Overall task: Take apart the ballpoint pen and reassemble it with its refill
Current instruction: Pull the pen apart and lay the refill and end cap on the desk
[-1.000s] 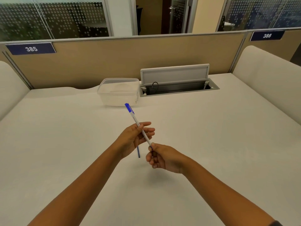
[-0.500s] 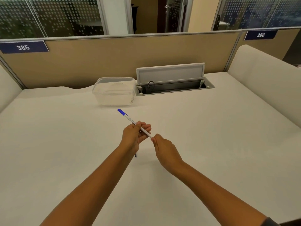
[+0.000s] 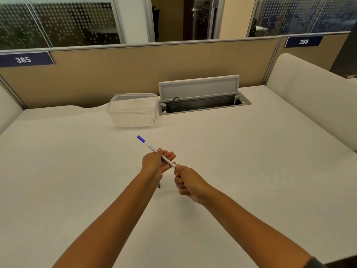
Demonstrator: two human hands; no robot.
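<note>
1. So the slim white plastic ballpoint pen with the blue end plug [image 3: 152,148] is up in the air over the middle of the pale cream desk [image 3: 77,171], tilted, blue end pointing away toward the clear plastic lidded tub [image 3: 133,110] at the back.
2. Left hand [image 3: 156,164] is curled around the middle of the barrel, thumb on top, fingers underneath. Right hand [image 3: 186,180] is pinched tight on the near end of the pen, the rest of its fingers folded in. What exactly it's pinching (tip, refill?) I can't tell, it's hidden.
3. There's a thin dark stick [image 3: 159,185] poking out below the left hand. Might be a loose pen part, can't say.
4. Handling guess: super light, stiff tube, smooth and a bit slippery, so it'll spin in the fingers unless the barrel is gripped mid-length like it is. The thin refill would probably bend if forced.
5. Writing: dark print on the barrel, too small to read. The blue partition tags read "385" [image 3: 23,59] and "386" [image 3: 303,41].
</note>
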